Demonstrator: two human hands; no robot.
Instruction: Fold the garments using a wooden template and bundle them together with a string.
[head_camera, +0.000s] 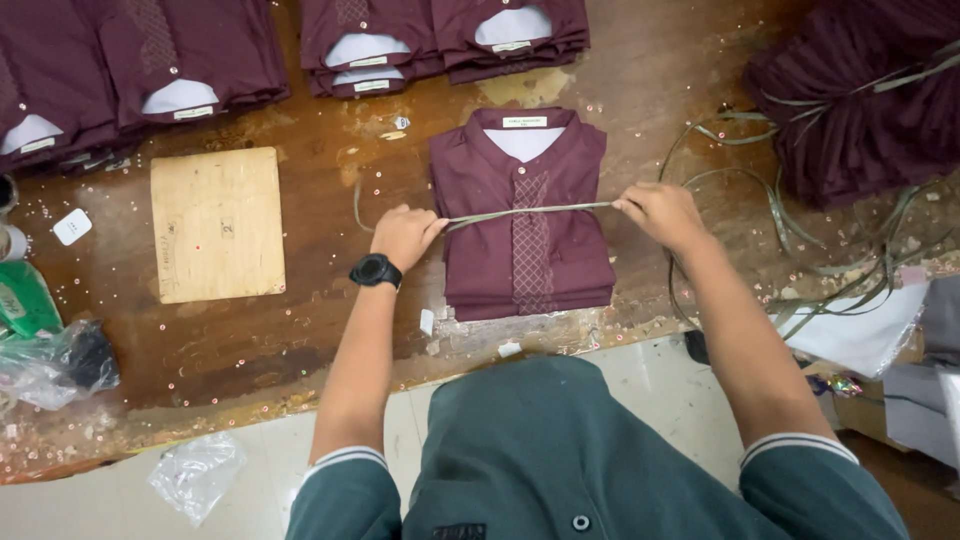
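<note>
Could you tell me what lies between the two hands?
In the head view, a taut strap runs from left hand to right hand, across the stacked maroon shirts.

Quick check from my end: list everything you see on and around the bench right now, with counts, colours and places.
folded shirt stack: one, maroon, bench centre, between the hands
strap: one, olive, stretched across that stack
other shirt stacks: several, maroon, along the far edge
loose straps: a tangle, olive, right of centre
bundled shirts: one pile, maroon, far right
wooden board: one, pale, left of centre
plastic bags: two, clear, left edge and floor
workbench: one, brown, worn
wristwatch: one, black, left wrist
left hand: grips the strap's left end
right hand: grips the strap's right end
</note>
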